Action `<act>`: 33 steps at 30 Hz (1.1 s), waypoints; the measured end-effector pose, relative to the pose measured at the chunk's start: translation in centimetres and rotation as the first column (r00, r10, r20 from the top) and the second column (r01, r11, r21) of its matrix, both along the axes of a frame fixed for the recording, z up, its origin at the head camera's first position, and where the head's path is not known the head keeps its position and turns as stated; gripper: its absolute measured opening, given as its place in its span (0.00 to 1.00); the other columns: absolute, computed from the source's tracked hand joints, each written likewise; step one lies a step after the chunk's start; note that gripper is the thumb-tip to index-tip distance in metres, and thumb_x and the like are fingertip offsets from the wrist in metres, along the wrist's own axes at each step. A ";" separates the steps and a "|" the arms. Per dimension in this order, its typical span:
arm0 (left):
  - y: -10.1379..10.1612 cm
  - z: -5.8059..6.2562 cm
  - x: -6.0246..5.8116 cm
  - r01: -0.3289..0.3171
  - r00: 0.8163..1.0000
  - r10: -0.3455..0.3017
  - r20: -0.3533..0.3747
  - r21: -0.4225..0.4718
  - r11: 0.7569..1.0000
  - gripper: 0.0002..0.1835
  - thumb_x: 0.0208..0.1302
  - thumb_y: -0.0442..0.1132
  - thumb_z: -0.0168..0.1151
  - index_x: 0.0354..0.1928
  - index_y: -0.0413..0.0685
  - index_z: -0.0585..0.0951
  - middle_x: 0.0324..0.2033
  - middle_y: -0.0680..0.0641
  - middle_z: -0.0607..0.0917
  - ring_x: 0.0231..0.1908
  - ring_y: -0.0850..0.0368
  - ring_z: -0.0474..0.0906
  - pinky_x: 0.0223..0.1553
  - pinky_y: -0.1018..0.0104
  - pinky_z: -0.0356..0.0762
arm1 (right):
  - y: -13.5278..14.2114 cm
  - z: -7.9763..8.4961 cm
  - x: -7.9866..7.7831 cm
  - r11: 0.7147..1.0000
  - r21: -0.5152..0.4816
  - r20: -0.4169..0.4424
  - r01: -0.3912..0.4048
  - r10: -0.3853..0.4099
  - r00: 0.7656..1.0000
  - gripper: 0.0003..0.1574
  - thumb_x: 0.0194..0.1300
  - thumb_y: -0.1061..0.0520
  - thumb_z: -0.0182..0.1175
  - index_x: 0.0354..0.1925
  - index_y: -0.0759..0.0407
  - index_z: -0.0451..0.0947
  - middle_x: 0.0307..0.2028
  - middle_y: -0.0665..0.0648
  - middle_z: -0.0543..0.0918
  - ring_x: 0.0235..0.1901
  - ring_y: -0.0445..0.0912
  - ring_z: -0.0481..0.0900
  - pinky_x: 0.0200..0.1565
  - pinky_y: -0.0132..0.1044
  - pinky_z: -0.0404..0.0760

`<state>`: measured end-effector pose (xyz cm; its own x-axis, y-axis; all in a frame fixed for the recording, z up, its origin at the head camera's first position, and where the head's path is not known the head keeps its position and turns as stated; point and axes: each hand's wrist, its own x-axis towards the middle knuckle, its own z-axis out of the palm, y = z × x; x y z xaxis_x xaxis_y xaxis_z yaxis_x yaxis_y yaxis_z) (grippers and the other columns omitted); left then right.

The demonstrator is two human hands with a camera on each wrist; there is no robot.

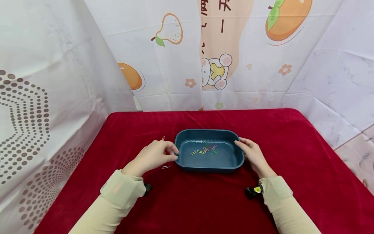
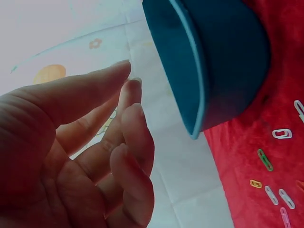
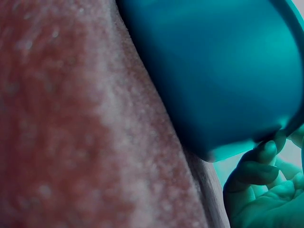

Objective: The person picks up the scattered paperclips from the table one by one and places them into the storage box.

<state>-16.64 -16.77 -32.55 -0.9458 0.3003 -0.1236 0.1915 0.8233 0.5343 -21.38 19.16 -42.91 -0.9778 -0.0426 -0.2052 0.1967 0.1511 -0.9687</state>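
A dark blue rectangular tray point(image 1: 210, 165) with rounded corners stands on the red cloth, several coloured paper clips point(image 1: 205, 148) scattered on its floor. My right hand point(image 1: 253, 154) grips the right end of the tray, thumb over the rim and fingers against the outer wall. At the opposite end, my left hand point(image 1: 155, 155) hovers beside the rim, its fingers loosely bent and the thumb close to the index fingertip. Nothing shows between those fingers in the left wrist view. More paper clips point(image 2: 265, 160) in green, white, pink and yellow lie on the cloth left of the tray.
The table is covered with a red velvety cloth point(image 1: 210, 201). A white curtain with fruit prints point(image 1: 169, 74) hangs behind it, and another patterned sheet point(image 1: 67, 97) hangs along the left side. A white paper clip point(image 1: 165, 167) lies near the left wrist.
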 end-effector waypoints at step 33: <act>-2.1 -7.0 1.0 -0.192 0.979 0.195 0.055 -0.057 0.980 0.06 0.57 0.44 0.73 0.35 0.56 0.86 0.27 0.57 0.83 0.28 0.62 0.76 0.31 0.63 0.73 | -0.1 -0.2 0.0 1.000 -0.026 0.019 0.000 0.001 1.000 0.46 0.70 0.41 0.58 0.74 0.63 0.57 0.52 0.51 0.80 0.36 0.34 0.83 0.41 0.28 0.83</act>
<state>-15.60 -18.91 -39.57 -0.9758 0.1041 -0.1921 -0.0051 0.8681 0.4964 -21.41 19.10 -43.15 -0.9738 -0.0485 -0.2223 0.2149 0.1257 -0.9685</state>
